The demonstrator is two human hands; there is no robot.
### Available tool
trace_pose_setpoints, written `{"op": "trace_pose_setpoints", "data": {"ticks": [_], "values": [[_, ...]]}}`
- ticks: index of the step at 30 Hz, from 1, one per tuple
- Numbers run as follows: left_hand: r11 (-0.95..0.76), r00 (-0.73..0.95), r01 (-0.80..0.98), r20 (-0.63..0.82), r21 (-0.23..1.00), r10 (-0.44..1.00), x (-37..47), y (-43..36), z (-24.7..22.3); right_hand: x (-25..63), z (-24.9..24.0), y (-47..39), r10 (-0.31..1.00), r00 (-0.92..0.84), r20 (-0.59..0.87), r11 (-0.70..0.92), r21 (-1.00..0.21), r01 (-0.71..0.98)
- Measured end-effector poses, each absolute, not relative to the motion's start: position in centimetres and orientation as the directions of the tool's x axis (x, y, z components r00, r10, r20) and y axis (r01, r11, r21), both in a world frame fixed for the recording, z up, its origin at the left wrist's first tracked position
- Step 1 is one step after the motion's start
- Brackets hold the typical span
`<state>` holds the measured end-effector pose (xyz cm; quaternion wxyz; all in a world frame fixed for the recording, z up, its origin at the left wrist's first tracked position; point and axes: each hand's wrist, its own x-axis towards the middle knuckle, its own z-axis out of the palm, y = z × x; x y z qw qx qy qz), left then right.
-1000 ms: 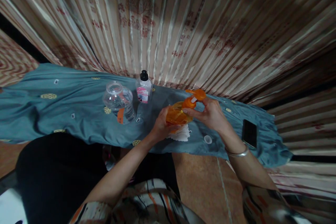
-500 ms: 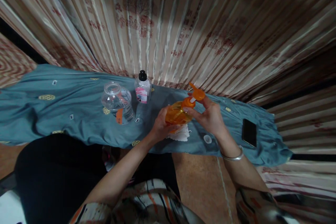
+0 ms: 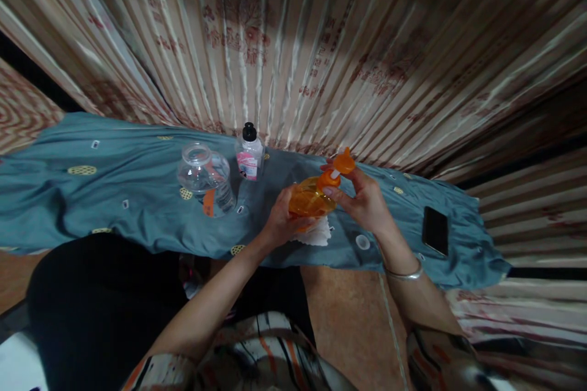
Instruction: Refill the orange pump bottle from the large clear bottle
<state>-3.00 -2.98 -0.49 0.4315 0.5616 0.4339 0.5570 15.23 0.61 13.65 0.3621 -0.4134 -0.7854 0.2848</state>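
My left hand (image 3: 280,220) is wrapped round the body of a clear pump bottle (image 3: 308,200) with amber liquid inside, tilted to the right. At its neck, my right hand (image 3: 364,201) grips the orange pump cap (image 3: 329,181) between thumb and fingers. The orange pump head (image 3: 344,162) stands out above these fingers on a short white stem. Below the bottle, a crumpled white tissue (image 3: 316,234) lies on the cloth, partly covered by the bottle and my left hand.
On the blue-green cloth (image 3: 137,171), a clear plastic jar (image 3: 197,174) with an orange label and a black-capped bottle (image 3: 249,159) stand to the left. A small clear lid (image 3: 362,242) and a phone (image 3: 435,231) lie right. A pleated curtain (image 3: 293,43) hangs behind.
The orange pump head has turned, its spout swinging from pointing up-left to pointing away from me. My right hand has shifted slightly with it; my left hand keeps its place on the bottle.
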Motion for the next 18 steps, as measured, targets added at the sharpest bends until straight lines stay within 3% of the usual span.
{"op": "trace_pose_setpoints", "data": {"ticks": [5, 12, 18], "values": [[-0.271, 0.001, 0.049, 0.271, 0.961, 0.962, -3.2, -2.8, -0.6, 14.4, 12.7, 0.2, 0.872, -0.273, 0.407, 0.490, -0.713, 0.501], [-0.305, 0.009, 0.101, 0.305, 0.947, 0.952, -3.3, -2.7, -0.8, 15.7, 13.2, 1.0, 0.802, -0.523, 0.290, 0.499, -0.806, 0.319], [-0.310, 0.006, 0.114, 0.311, 0.944, 0.950, -3.3, -2.6, -0.9, 13.8, 11.7, 0.1, 0.881, -0.197, 0.429, 0.469, -0.750, 0.465]]}}
